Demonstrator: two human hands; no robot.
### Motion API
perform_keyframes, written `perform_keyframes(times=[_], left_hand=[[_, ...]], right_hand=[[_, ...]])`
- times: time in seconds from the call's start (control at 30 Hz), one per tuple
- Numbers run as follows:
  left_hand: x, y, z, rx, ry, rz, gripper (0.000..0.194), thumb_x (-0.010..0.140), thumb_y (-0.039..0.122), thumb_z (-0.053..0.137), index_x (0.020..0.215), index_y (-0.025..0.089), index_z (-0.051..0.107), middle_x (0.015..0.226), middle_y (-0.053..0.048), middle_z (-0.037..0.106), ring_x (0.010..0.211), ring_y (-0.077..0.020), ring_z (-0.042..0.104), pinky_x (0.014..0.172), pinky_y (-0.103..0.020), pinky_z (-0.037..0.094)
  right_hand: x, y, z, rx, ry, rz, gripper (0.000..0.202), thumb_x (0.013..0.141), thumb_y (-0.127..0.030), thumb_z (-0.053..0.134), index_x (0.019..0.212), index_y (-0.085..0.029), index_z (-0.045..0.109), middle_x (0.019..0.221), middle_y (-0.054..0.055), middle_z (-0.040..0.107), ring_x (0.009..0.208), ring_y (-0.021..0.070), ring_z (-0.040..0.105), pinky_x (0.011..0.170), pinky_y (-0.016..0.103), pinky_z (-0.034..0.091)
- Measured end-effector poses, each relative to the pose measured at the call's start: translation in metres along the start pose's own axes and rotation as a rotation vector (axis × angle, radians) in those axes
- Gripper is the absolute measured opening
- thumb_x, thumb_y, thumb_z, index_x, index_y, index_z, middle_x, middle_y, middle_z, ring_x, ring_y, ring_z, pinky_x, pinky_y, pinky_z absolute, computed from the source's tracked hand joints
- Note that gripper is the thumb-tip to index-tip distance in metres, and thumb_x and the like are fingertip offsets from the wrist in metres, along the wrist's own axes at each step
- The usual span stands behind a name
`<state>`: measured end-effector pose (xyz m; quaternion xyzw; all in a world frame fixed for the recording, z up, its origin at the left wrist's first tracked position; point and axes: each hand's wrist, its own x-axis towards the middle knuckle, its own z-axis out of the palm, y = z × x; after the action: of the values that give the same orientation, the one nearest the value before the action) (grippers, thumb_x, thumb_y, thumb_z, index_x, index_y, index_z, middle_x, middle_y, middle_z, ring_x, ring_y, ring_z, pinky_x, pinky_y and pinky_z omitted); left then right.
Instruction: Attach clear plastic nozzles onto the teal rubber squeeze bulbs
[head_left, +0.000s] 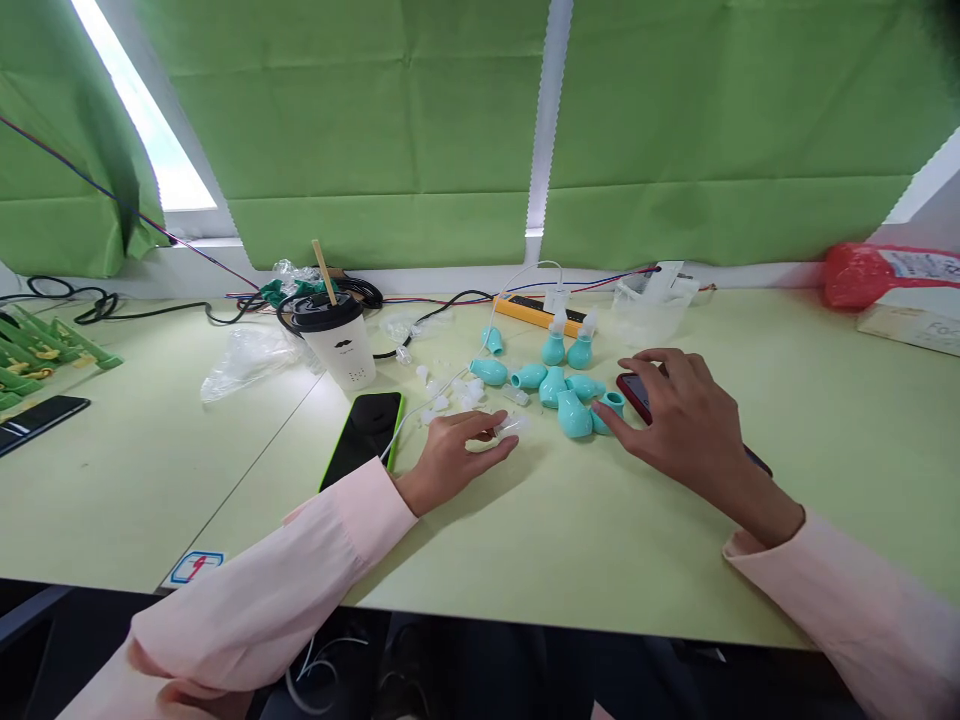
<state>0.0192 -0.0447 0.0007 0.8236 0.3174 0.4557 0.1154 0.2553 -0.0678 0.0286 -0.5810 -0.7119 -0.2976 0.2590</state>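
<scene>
Between the thumb and fingers of my left hand (459, 455) is a small clear plastic piece (514, 425); its exact kind does not show. My right hand (679, 420) is spread with its thumb at a teal rubber bulb (609, 408) on the right of a loose pile. Other teal bulbs (575, 415) lie around it, and two bulbs (553, 348) with clear tips stand upright behind. Small clear and white plastic parts (469, 392) are scattered left of the pile. A dark phone with a red edge (636, 393) lies partly hidden under my right hand.
A white lidded cup (341, 350) with a straw stands at left, behind a green-edged phone (364, 435) crossed by a white cable. A yellow power strip (536, 313) and a translucent tub (651, 312) are at the back. Green parts (45, 350) lie far left, a red package (885, 275) far right.
</scene>
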Motion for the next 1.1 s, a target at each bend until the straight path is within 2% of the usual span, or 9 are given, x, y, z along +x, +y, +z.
perform_keyframes(times=[0.13, 0.3, 0.37, 0.5, 0.57, 0.63, 0.7, 0.83, 1.1], left_hand=[[0.002, 0.002, -0.001, -0.098, -0.020, -0.061, 0.026, 0.070, 0.027, 0.058, 0.088, 0.009, 0.062, 0.071, -0.005, 0.063, 0.056, -0.0086, 0.057, 0.054, -0.021, 0.054], [0.003, 0.005, -0.002, -0.205, -0.024, -0.196, 0.030, 0.067, 0.026, 0.061, 0.092, 0.011, 0.062, 0.073, -0.005, 0.062, 0.062, -0.0091, 0.057, 0.058, -0.022, 0.056], [0.004, 0.006, -0.002, -0.261, -0.050, -0.231, 0.029, 0.067, 0.027, 0.061, 0.091, 0.011, 0.063, 0.077, -0.005, 0.062, 0.064, -0.0095, 0.058, 0.059, -0.022, 0.055], [0.005, 0.006, -0.002, -0.384, -0.108, -0.326, 0.026, 0.066, 0.027, 0.062, 0.087, 0.013, 0.065, 0.080, -0.006, 0.062, 0.068, -0.0115, 0.058, 0.059, -0.022, 0.054], [0.006, 0.007, -0.002, -0.491, -0.130, -0.385, 0.026, 0.063, 0.027, 0.065, 0.085, 0.013, 0.066, 0.080, -0.006, 0.062, 0.071, -0.0131, 0.058, 0.057, -0.022, 0.053], [0.007, 0.008, -0.002, -0.639, -0.175, -0.433, 0.027, 0.059, 0.025, 0.067, 0.083, 0.012, 0.066, 0.079, -0.006, 0.061, 0.070, -0.0139, 0.057, 0.056, -0.024, 0.053], [0.009, 0.009, -0.003, -0.774, -0.213, -0.494, 0.033, 0.057, 0.023, 0.069, 0.087, 0.011, 0.064, 0.076, -0.005, 0.060, 0.067, -0.0138, 0.057, 0.055, -0.026, 0.052], [0.011, 0.011, -0.007, -0.854, -0.241, -0.638, 0.036, 0.054, 0.019, 0.071, 0.088, 0.011, 0.063, 0.074, -0.003, 0.060, 0.061, -0.0105, 0.056, 0.054, -0.024, 0.050], [0.010, 0.008, -0.007, -0.913, -0.380, -0.689, 0.031, 0.058, 0.022, 0.069, 0.084, 0.007, 0.062, 0.060, -0.004, 0.063, 0.050, -0.0099, 0.056, 0.052, -0.024, 0.048]], right_hand=[[-0.003, 0.006, 0.012, -0.145, -0.286, -0.020, 0.044, 0.074, -0.048, 0.041, 0.085, -0.009, 0.058, 0.080, 0.016, 0.058, 0.079, 0.0284, 0.051, 0.062, 0.036, 0.038], [0.002, 0.010, 0.013, 0.007, -0.441, 0.088, 0.028, 0.075, -0.039, 0.043, 0.079, -0.015, 0.055, 0.073, 0.010, 0.060, 0.074, 0.0263, 0.055, 0.055, 0.033, 0.039], [0.005, 0.011, 0.006, 0.152, -0.366, 0.152, 0.022, 0.071, -0.038, 0.047, 0.073, -0.017, 0.053, 0.070, 0.007, 0.059, 0.069, 0.0243, 0.056, 0.052, 0.032, 0.040], [0.002, -0.001, -0.007, 0.669, -0.052, 0.213, 0.016, 0.067, -0.031, 0.055, 0.069, -0.020, 0.043, 0.087, 0.007, 0.060, 0.077, 0.0201, 0.058, 0.060, 0.032, 0.047], [-0.004, -0.013, -0.011, 0.916, -0.113, 0.198, 0.016, 0.069, -0.028, 0.054, 0.072, -0.021, 0.040, 0.092, 0.006, 0.060, 0.076, 0.0175, 0.058, 0.055, 0.028, 0.049], [-0.011, -0.025, -0.013, 0.993, -0.226, 0.134, 0.016, 0.069, -0.026, 0.056, 0.077, -0.020, 0.043, 0.090, 0.005, 0.060, 0.075, 0.0162, 0.058, 0.054, 0.026, 0.050], [-0.016, -0.035, -0.012, 0.967, -0.267, 0.047, 0.017, 0.069, -0.025, 0.057, 0.082, -0.020, 0.047, 0.087, 0.005, 0.060, 0.074, 0.0157, 0.057, 0.058, 0.027, 0.049], [-0.021, -0.042, -0.008, 0.883, -0.214, -0.093, 0.021, 0.071, -0.026, 0.056, 0.091, -0.020, 0.050, 0.083, 0.004, 0.058, 0.077, 0.0169, 0.054, 0.068, 0.032, 0.045], [-0.027, -0.042, 0.001, 0.864, -0.364, -0.123, 0.020, 0.078, -0.029, 0.047, 0.095, -0.020, 0.044, 0.085, 0.005, 0.053, 0.074, 0.0156, 0.053, 0.066, 0.030, 0.044]])
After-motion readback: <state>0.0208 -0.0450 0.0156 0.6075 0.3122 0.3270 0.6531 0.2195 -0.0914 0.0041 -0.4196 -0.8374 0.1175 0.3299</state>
